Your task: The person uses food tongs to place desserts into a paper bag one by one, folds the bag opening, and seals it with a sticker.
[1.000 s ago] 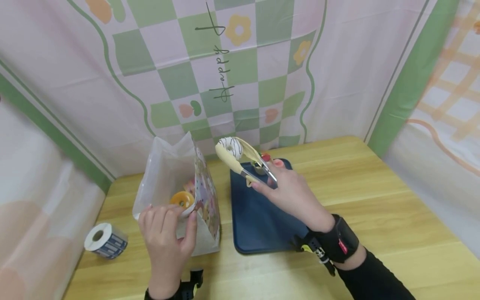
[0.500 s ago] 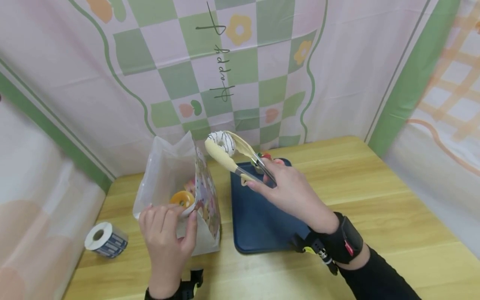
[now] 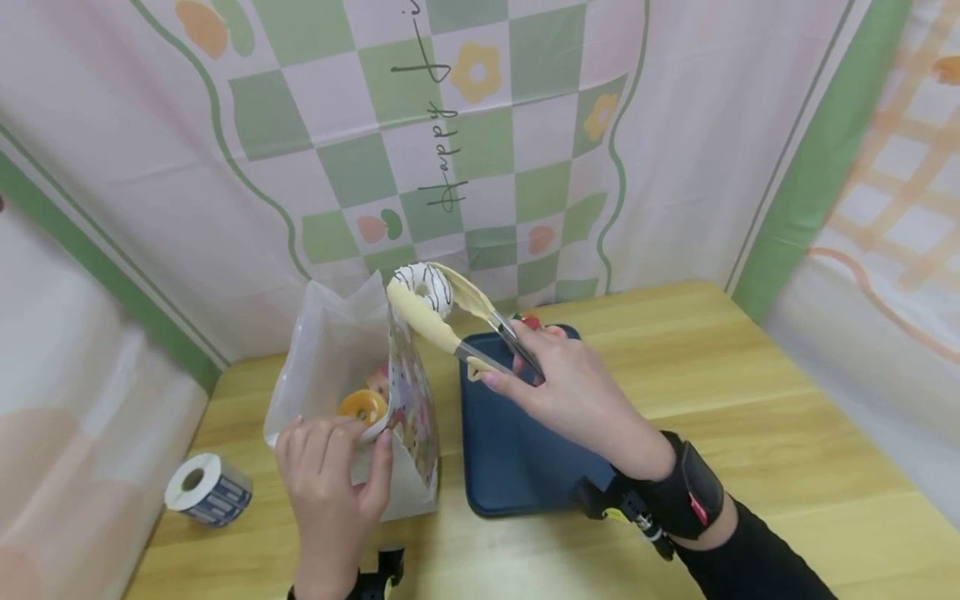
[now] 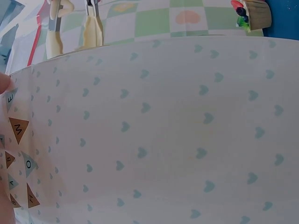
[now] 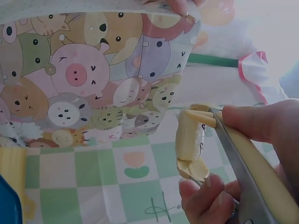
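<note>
My left hand (image 3: 330, 483) pinches the near rim of a standing paper bag (image 3: 411, 492), fingers over the edge and thumb outside. Printed cartoon animals cover one side of the bag (image 5: 77, 93); small hearts cover another. Inside it lie a yellow-orange donut (image 3: 352, 406) and something pink (image 3: 377, 382). In my right hand (image 3: 581, 404) are metal tongs with cream tips (image 3: 423, 321), and these clasp a white donut with dark stripes (image 3: 438, 287). Tongs and donut hang by the bag's upper right edge, higher than the tray.
A dark blue tray (image 3: 517, 475) lies right of the bag. At its far end a small fruit-topped cupcake (image 4: 257, 16) shows, partly hidden by my right hand in the head view. A label roll (image 3: 213, 492) stands at the left. Printed cloth (image 3: 480, 150) hangs behind the table.
My right hand has carried the tongs and the white donut leftward, from over the tray to the bag's edge. The left hand keeps its hold on the bag.
</note>
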Tool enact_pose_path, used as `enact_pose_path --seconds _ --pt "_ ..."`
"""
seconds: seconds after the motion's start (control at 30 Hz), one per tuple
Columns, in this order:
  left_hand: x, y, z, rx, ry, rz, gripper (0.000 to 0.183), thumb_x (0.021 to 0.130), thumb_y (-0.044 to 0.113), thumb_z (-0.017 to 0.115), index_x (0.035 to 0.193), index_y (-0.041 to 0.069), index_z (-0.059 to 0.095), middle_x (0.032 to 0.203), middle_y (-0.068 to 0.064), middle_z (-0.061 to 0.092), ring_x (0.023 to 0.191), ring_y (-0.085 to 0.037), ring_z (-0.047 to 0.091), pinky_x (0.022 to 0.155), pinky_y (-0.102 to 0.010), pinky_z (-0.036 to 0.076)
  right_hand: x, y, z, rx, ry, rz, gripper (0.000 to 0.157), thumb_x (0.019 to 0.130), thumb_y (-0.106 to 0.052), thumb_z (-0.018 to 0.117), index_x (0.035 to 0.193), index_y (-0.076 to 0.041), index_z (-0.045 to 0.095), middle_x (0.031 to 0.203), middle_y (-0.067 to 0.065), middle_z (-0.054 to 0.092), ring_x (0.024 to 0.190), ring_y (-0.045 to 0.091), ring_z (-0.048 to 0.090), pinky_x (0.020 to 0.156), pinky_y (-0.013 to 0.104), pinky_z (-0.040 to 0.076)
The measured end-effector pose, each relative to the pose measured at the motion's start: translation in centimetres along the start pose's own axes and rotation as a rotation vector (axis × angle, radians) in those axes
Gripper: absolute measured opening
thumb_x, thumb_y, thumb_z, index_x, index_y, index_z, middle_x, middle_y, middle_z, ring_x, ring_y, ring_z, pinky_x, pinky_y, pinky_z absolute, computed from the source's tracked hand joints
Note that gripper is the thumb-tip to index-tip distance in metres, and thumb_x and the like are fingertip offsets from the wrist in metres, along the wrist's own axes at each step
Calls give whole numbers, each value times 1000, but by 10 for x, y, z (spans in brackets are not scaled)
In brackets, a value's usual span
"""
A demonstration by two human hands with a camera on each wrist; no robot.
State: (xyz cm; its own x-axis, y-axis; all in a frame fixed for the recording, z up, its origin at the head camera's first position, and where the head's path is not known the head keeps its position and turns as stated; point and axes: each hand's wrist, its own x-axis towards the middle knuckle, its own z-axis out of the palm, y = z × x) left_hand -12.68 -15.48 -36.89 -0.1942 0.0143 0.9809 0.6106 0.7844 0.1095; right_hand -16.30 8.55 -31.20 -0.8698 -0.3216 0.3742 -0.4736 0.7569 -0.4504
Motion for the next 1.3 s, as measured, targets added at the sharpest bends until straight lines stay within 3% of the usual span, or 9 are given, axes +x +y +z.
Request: enact_pose_path --seconds 0.33,0.63,0.9,1.3 --pt "0 0 -1 7 -19 -3 41 90 30 55 67 -3 58 65 -15 59 65 -32 49 73 -57 33 0 -14 -3 5 -7 -45 65 86 -51 61 132 -5 53 80 -2 58 60 11 46 53 27 39" --pt "0 1 -1 7 -24 -6 41 90 31 55 68 -3 58 66 -15 59 67 -32 50 75 -57 33 1 -25 -3 5 2 -112 66 85 -48 63 132 -3 53 82 -1 61 56 8 46 66 32 40" --pt "1 0 -1 9 -13 10 42 91 31 54 66 -3 58 64 -15 58 65 -32 50 73 -55 33 2 -35 -1 35 -44 -118 69 85 -47 64 137 -5 49 88 0 61 54 7 45 52 25 42" --pt "0 0 -1 16 -30 6 42 90 31 54 67 -4 58 65 -14 58 66 -32 50 73 -56 33 6 -48 6 2 -70 -141 73 82 -51 65 137 -7 49 89 -2 62 60 5 51 52 23 46"
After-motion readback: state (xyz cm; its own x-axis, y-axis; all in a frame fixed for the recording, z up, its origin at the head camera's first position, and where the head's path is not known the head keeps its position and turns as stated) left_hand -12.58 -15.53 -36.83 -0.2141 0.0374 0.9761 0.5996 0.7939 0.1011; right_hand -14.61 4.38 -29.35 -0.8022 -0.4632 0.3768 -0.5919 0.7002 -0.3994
